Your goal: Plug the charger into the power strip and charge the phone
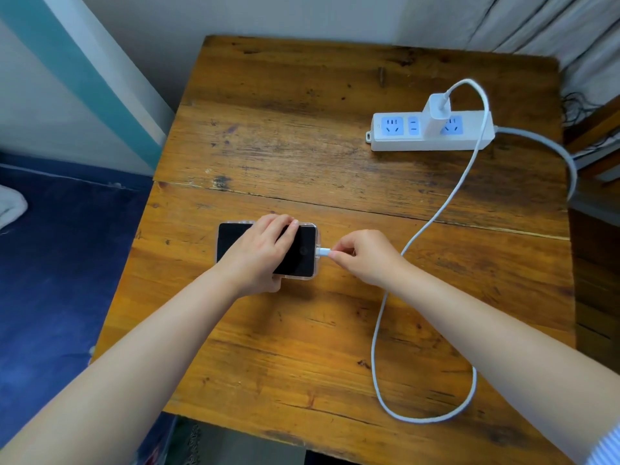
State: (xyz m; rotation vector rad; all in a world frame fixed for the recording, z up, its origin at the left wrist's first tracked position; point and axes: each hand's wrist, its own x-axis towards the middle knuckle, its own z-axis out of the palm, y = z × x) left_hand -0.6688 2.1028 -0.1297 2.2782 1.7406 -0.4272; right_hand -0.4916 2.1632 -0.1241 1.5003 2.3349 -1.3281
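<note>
So the table (302,135) is this beat-up wooden thing and everything's sitting on it. The strip (432,135) is over by the far right corner, lying parallel to the far edge, and the charger (435,114) is already standing in one of its sockets, so that half looks done to me. The cable (469,182) arcs out of the top of the charger, runs down the right side, makes a big loop near the near edge, then comes back up to my right hand.

The phone (302,251) lies flat, screen up and dark, a bit left of the middle of the table. Its long axis runs left to right, with the port end facing right, straight at my right hand.

My left hand (260,253) is laid over the phone, fingers curled across the far side and thumb at the near side, pinning it so it won't slide. My right hand (364,255) is just beside the port end, thumb and forefinger closed tight on the back of the plug (323,252), other fingers tucked in.

The plug is lined up with the phone's long axis and its tip is right at the port. I honestly can't tell if it's seated or only touching. If it isn't, a straight push left should do it, with my left hand bracing.
</note>
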